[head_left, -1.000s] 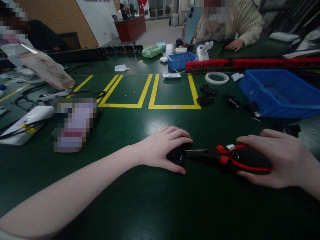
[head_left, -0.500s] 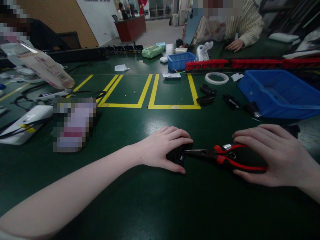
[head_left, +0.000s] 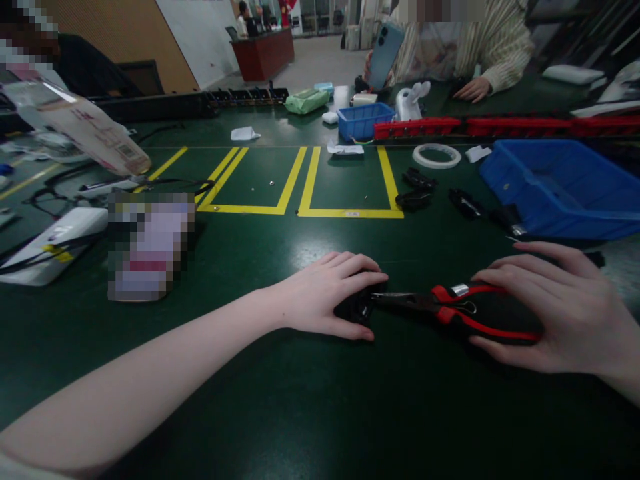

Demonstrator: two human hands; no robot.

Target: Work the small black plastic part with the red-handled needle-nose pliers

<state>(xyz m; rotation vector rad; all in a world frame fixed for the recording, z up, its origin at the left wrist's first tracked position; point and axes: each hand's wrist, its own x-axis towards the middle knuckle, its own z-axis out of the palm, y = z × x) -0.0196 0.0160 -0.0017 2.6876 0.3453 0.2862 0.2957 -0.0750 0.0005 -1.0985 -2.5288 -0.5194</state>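
Observation:
My left hand point(head_left: 335, 293) lies over a small black part point(head_left: 361, 308) on the green table, with thumb and fingers closed round its sides. Most of that part is hidden under the palm. On the right, my right hand point(head_left: 560, 310) grips red-and-black needle-nose pliers point(head_left: 463, 310) by the handles, which stand apart. Its index finger is raised off the upper handle. The plier tips point left and meet the right edge of the black part; whether they pinch it I cannot tell.
Several black parts point(head_left: 417, 190) lie beyond my hands, beside a large blue bin point(head_left: 560, 193). A roll of tape point(head_left: 437, 156) and a small blue basket point(head_left: 364, 121) stand farther back. A phone point(head_left: 155, 247) lies left. Across the table, a person holds a phone point(head_left: 384, 57).
The index finger of my right hand has lifted, and the plier handles have shifted slightly right. My left hand keeps its hold on the black part. The view has shifted a little.

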